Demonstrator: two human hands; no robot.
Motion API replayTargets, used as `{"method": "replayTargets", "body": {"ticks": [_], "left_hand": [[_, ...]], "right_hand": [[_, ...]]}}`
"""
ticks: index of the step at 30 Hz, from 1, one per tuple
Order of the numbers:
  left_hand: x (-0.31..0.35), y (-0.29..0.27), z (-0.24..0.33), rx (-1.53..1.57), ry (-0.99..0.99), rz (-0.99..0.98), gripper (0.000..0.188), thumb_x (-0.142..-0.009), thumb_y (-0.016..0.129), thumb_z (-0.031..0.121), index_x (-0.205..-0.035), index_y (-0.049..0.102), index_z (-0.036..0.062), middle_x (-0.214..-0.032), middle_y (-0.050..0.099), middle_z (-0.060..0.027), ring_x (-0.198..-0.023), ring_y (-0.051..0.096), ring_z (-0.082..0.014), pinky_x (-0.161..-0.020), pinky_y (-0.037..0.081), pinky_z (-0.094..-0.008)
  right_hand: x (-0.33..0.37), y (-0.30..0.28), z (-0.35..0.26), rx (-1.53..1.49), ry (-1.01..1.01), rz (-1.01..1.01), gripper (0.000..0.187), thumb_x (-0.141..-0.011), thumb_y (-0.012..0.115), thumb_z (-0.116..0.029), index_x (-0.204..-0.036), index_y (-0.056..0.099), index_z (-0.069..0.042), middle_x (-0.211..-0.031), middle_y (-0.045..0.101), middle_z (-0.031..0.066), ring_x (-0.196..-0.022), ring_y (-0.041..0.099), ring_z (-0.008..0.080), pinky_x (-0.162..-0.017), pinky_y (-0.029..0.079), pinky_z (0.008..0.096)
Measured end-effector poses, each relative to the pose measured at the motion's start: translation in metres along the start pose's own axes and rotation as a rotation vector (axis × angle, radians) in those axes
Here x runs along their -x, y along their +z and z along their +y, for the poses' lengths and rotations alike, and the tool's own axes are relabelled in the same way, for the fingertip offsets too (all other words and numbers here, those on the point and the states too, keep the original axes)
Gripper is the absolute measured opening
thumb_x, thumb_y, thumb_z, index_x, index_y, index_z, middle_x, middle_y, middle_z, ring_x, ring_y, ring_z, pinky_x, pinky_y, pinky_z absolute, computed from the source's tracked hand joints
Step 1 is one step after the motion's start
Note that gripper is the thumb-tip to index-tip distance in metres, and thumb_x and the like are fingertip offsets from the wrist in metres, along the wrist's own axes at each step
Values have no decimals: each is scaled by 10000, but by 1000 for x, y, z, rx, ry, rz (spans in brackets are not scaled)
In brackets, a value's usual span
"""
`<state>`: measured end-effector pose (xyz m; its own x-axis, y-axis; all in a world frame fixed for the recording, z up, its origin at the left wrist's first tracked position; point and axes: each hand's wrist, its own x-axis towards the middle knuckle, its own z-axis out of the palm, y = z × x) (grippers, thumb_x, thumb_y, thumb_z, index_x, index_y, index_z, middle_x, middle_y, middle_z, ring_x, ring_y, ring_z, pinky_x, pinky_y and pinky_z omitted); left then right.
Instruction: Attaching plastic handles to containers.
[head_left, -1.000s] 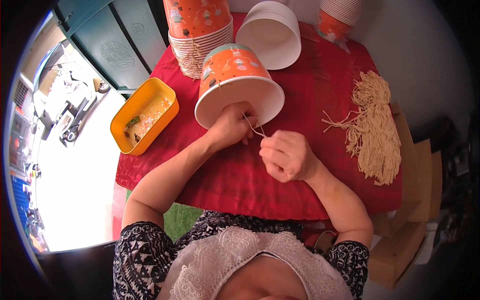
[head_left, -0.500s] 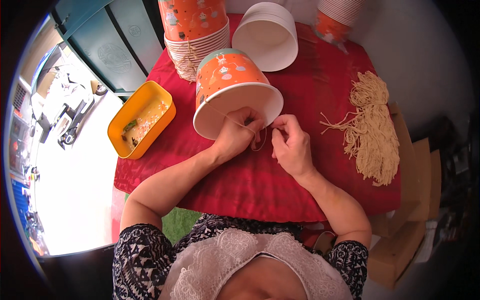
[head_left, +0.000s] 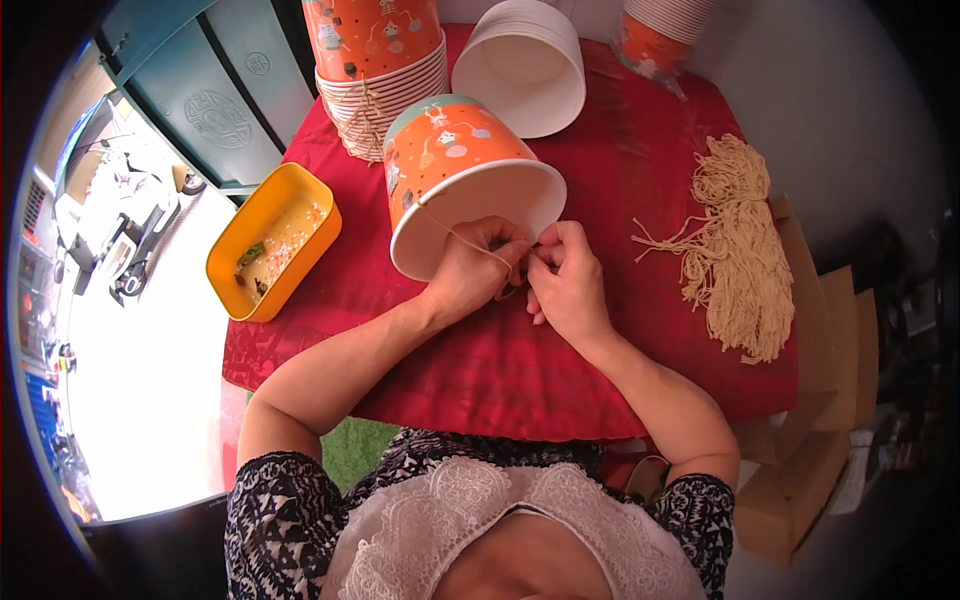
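An orange paper bucket (head_left: 455, 150) with printed figures and a white rim lies tilted, its mouth facing me. A thin tan string (head_left: 447, 228) runs from a spot near its rim, across the mouth and over my left hand (head_left: 478, 262). That hand is closed at the lower right rim, with its fingertips partly hidden. Close against it, my right hand (head_left: 568, 278) is pinched at the string beside the rim. The exact grip point between the two hands is too small to make out.
A red cloth (head_left: 640, 350) covers the table. Nested orange buckets (head_left: 375, 45) stand at the back left, white buckets (head_left: 520, 70) behind mine, another stack (head_left: 655, 45) at the back right. A yellow tray (head_left: 322, 240) with scraps sits left, a bundle of tan strings (head_left: 745, 260) right.
My right hand has moved slightly left and up, from beside the rim to meet my left hand. The view has shifted a little; the bucket stays nearly in place.
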<state>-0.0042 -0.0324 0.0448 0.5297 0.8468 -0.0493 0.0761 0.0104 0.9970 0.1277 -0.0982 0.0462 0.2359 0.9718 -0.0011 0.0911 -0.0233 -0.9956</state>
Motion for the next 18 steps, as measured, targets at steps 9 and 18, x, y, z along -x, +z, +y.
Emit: {"method": "replayTargets", "body": {"ticks": [9,18], "left_hand": [[-2,-2,6,5,-32,5,131,-922,569,74,-840,589,-27,-717,614,-74,-508,540,-99,-400,408,-229],[-2,-8,6,28,-67,-56,172,-924,580,105,-805,581,-20,-672,594,-66,-484,533,-100,-380,391,-226]], "right_hand": [[-6,-5,8,-140,-23,-37,104,-903,450,58,-972,443,-19,-712,573,65,-415,500,88,-290,347,241],[-4,-10,7,143,-110,-48,85,-886,537,2,-966,517,23,-774,621,125,-615,631,176,-510,487,326]]}}
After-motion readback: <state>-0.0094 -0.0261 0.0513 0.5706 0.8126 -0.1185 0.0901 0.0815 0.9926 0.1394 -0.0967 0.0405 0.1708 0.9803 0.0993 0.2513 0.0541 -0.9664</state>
